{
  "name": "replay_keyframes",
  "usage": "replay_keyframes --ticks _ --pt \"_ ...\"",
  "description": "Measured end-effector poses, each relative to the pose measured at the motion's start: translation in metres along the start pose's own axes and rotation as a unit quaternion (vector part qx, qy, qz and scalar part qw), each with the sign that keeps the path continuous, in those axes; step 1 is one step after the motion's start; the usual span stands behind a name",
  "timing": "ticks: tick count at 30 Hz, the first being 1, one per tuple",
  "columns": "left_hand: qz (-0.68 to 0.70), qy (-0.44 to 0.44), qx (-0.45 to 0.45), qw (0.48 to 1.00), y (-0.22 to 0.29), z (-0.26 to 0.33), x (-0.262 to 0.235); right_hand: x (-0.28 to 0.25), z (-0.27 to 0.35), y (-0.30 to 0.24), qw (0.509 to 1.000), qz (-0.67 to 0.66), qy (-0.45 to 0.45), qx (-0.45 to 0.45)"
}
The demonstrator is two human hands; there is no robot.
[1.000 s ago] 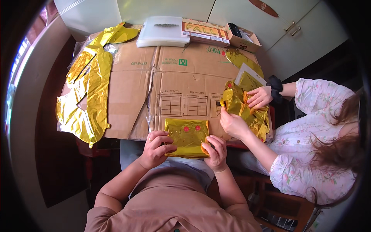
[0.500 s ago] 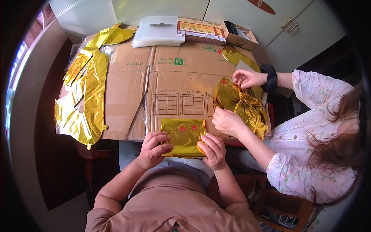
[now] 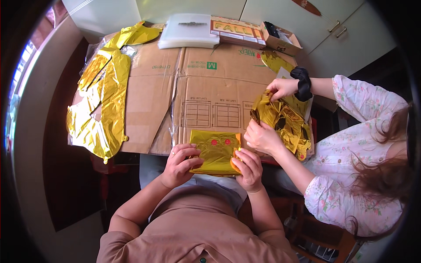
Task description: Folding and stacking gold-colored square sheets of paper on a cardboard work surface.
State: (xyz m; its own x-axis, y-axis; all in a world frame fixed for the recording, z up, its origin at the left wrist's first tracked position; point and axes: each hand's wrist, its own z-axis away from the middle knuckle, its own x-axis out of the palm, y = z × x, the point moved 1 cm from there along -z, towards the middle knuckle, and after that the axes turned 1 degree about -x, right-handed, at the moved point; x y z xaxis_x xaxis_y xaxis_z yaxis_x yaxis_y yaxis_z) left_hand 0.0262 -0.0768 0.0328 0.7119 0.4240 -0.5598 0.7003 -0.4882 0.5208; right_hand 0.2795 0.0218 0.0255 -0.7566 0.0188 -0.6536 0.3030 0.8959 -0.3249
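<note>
Hands (image 3: 215,164) around folded gold foil (image 3: 215,151)

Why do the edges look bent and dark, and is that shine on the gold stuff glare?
Head view: fisheye lens bends the flattened cardboard toward a black rim; daylight glares off the gold foil sheets and the folded foil packet between left hand and right hand; focus stays sharp.

Bright daylight from window at frame left; glare on crinkled gold foil sheets (image 3: 103,103); sharp centre; fisheye bending, black vignette at rim.
</note>
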Motion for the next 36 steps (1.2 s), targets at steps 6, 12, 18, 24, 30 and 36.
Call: replay_keyframes --ticks 6,12,18,24,30,36 --pt "0.042 0.012 -0.040 0.998 0.001 -0.007 -0.001 -0.004 -0.013 -0.003 0.995 -0.073 0.036 0.061" --pt "0.073 0.021 -0.110 0.991 0.004 -0.007 -0.003 -0.005 -0.018 -0.003 0.991 -0.100 0.041 0.079" --pt "0.075 0.033 -0.126 0.989 0.005 -0.007 -0.004 -0.005 -0.019 -0.004 0.989 -0.111 0.045 0.086" --pt "0.079 0.019 -0.061 0.995 0.001 -0.005 -0.006 -0.005 -0.018 -0.008 0.996 -0.065 0.035 0.057" --pt "0.030 0.026 -0.039 0.998 0.004 -0.001 -0.005 -0.004 -0.008 -0.006 0.997 -0.050 0.009 0.054" --pt "0.015 0.017 -0.033 0.999 0.002 0.002 -0.004 -0.002 -0.003 -0.006 0.998 -0.030 0.005 0.046"
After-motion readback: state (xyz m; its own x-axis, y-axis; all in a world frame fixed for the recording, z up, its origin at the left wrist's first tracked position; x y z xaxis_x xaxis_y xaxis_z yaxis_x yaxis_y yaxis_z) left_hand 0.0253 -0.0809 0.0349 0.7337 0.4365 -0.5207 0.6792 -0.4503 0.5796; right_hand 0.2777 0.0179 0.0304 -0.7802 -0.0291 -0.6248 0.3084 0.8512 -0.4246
